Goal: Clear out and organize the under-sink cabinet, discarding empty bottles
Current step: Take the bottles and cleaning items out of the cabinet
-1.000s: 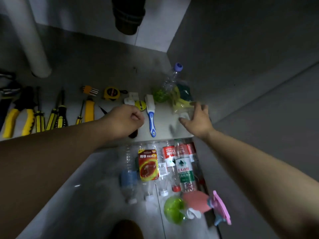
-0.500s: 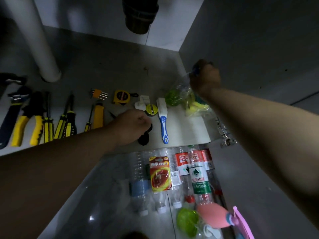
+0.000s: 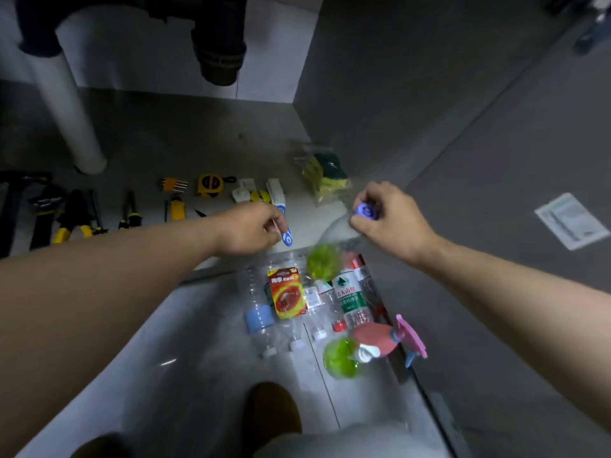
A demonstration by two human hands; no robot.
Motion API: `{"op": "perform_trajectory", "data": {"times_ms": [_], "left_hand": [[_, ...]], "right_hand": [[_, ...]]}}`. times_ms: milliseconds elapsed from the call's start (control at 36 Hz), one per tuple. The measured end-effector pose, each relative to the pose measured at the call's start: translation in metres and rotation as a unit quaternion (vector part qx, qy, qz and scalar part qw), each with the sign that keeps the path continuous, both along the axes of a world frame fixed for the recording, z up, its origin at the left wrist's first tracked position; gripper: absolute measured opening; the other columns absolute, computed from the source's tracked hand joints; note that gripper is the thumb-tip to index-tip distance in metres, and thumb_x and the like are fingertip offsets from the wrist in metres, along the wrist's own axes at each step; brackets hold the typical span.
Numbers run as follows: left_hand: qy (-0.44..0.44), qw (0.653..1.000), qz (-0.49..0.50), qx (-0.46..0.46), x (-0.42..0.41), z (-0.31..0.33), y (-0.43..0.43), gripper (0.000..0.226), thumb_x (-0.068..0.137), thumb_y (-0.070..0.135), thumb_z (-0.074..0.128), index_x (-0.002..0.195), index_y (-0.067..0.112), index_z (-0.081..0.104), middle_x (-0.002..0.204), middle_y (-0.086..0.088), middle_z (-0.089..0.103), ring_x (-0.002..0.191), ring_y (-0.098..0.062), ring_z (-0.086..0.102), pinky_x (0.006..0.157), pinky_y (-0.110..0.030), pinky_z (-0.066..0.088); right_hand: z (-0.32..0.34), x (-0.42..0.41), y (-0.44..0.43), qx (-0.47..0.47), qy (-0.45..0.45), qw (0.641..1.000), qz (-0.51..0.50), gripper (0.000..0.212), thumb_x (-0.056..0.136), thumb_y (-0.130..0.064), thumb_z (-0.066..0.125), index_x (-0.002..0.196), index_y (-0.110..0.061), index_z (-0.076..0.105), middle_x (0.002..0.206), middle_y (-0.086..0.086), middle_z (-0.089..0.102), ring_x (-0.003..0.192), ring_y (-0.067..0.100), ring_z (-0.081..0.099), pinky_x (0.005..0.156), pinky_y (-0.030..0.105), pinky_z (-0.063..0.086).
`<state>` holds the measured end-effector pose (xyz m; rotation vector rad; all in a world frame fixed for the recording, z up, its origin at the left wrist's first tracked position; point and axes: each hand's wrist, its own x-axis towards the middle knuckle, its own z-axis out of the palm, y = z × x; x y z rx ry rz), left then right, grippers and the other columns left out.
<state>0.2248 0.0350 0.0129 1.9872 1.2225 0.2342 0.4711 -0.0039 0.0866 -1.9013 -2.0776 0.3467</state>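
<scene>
My right hand (image 3: pixel 391 223) clamped on purple cap of clear bottle (image 3: pixel 325 256) with green residue, held over cabinet floor's front edge. Left hand (image 3: pixel 253 228) curled shut on something thin; cannot tell what.

Progress, judged: well along. Tools (image 3: pixel 79 213) lined along cabinet floor's left side, sponge pack (image 3: pixel 325 175) by right wall. Empty bottles (image 3: pixel 317 302) piled on room floor below front edge. Left: add this bottle, discard pile.
</scene>
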Motion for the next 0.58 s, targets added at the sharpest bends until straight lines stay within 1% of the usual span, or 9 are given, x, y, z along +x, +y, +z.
{"op": "perform_trajectory", "data": {"times_ms": [56, 111, 139, 194, 250, 361, 417, 500, 583], "left_hand": [[0.042, 0.998, -0.042, 0.028, 0.001, 0.006, -0.006, 0.021, 0.097, 0.020, 0.058, 0.115, 0.021, 0.069, 0.101, 0.001, 0.068, 0.097, -0.018, 0.064, 0.087, -0.030, 0.052], [0.082, 0.992, -0.085, 0.053, 0.003, 0.009, -0.012, 0.022, 0.098, 0.024, 0.057, 0.117, 0.027, 0.068, 0.105, 0.003, 0.066, 0.097, -0.017, 0.063, 0.088, -0.033, 0.052], [0.094, 0.989, -0.102, 0.056, 0.004, 0.009, -0.014, 0.023, 0.098, 0.025, 0.057, 0.118, 0.028, 0.067, 0.106, 0.004, 0.066, 0.098, -0.017, 0.062, 0.088, -0.033, 0.052], [0.103, 0.986, -0.127, 0.045, 0.007, 0.007, -0.016, 0.023, 0.098, 0.025, 0.057, 0.119, 0.026, 0.066, 0.108, 0.003, 0.066, 0.099, -0.016, 0.062, 0.087, -0.031, 0.051], [0.113, 0.983, -0.141, 0.039, 0.008, 0.004, -0.016, 0.022, 0.099, 0.025, 0.057, 0.119, 0.026, 0.066, 0.107, 0.003, 0.066, 0.095, -0.013, 0.059, 0.080, -0.027, 0.046], [0.120, 0.981, -0.146, 0.046, 0.009, -0.002, -0.014, 0.022, 0.100, 0.027, 0.056, 0.120, 0.027, 0.066, 0.108, 0.004, 0.067, 0.092, -0.010, 0.057, 0.072, -0.021, 0.037], [0.126, 0.979, -0.154, 0.049, 0.009, -0.005, -0.015, 0.022, 0.100, 0.028, 0.056, 0.120, 0.028, 0.065, 0.110, 0.005, 0.067, 0.092, -0.009, 0.056, 0.070, -0.020, 0.037], [0.132, 0.977, -0.165, 0.038, 0.008, -0.009, -0.016, 0.023, 0.099, 0.028, 0.057, 0.120, 0.027, 0.065, 0.113, 0.003, 0.067, 0.094, -0.010, 0.056, 0.078, -0.023, 0.041], [0.140, 0.975, -0.168, 0.031, 0.006, -0.010, -0.019, 0.025, 0.099, 0.029, 0.057, 0.123, 0.026, 0.065, 0.116, 0.003, 0.067, 0.100, -0.012, 0.059, 0.083, -0.025, 0.045]], "right_hand": [[-0.002, 0.004, -0.026, -0.048, 0.001, 0.999, 0.009, 0.011, 0.075, -0.019, 0.073, 0.080, -0.020, 0.063, 0.088, 0.001, 0.061, 0.076, 0.010, 0.056, 0.066, 0.009, 0.039], [-0.008, 0.007, -0.049, -0.100, 0.001, 0.995, 0.027, 0.014, 0.075, -0.018, 0.075, 0.083, -0.019, 0.064, 0.090, 0.001, 0.063, 0.078, 0.012, 0.059, 0.069, 0.020, 0.046], [-0.014, 0.008, -0.059, -0.120, 0.000, 0.992, 0.037, 0.015, 0.074, -0.017, 0.076, 0.083, -0.019, 0.064, 0.089, -0.001, 0.062, 0.077, 0.012, 0.059, 0.068, 0.022, 0.046], [-0.028, 0.010, -0.077, -0.146, 0.000, 0.988, 0.054, 0.018, 0.072, -0.015, 0.077, 0.083, -0.019, 0.064, 0.085, -0.007, 0.060, 0.073, 0.005, 0.055, 0.065, 0.017, 0.042], [-0.046, 0.014, -0.091, -0.173, 0.001, 0.983, 0.066, 0.020, 0.070, -0.014, 0.078, 0.084, -0.019, 0.064, 0.084, -0.009, 0.060, 0.074, 0.004, 0.054, 0.066, 0.019, 0.043], [-0.082, 0.024, -0.114, -0.255, -0.018, 0.963, 0.082, 0.025, 0.069, -0.019, 0.078, 0.085, -0.026, 0.060, 0.093, -0.007, 0.058, 0.084, 0.006, 0.058, 0.070, 0.020, 0.047], [-0.097, 0.028, -0.120, -0.294, -0.025, 0.952, 0.087, 0.029, 0.069, -0.020, 0.078, 0.083, -0.033, 0.055, 0.100, -0.005, 0.058, 0.095, 0.008, 0.063, 0.077, 0.025, 0.053], [-0.112, 0.031, -0.126, -0.311, -0.052, 0.944, 0.093, 0.033, 0.070, -0.022, 0.077, 0.080, -0.038, 0.050, 0.104, -0.001, 0.058, 0.102, 0.018, 0.063, 0.084, 0.033, 0.054], [-0.121, 0.030, -0.128, -0.318, -0.075, 0.941, 0.088, 0.032, 0.072, -0.020, 0.077, 0.086, -0.034, 0.052, 0.101, -0.003, 0.055, 0.095, 0.018, 0.059, 0.075, 0.026, 0.050]]}}
